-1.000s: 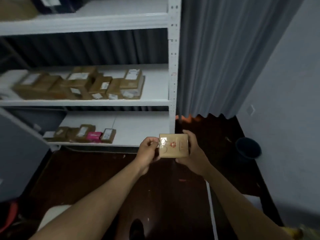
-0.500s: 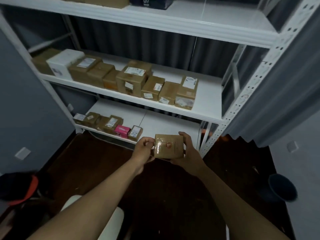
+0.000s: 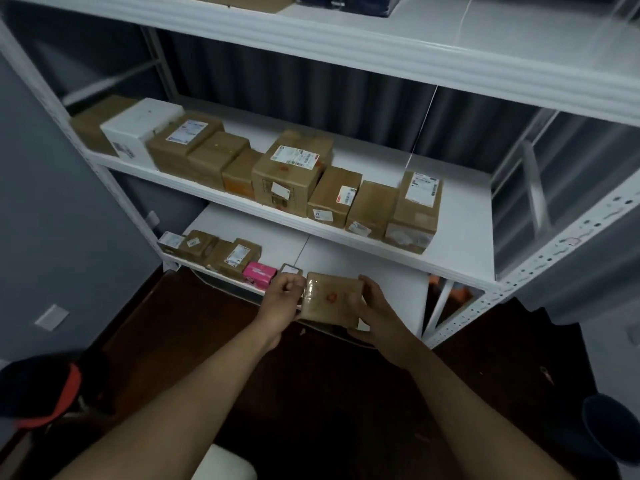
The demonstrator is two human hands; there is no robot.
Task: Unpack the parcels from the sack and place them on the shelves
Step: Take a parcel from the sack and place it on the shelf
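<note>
Both hands grasp 1 brown parcel: left hand at its left edge, right hand at its right. Parcel is held just in front of the lowest shelf.

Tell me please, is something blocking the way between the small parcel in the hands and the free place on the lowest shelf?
Nothing visible does. The small parcel, gripped by the left hand and right hand, is at the front edge of the lowest shelf, whose bare part lies right of the pink box.
</note>
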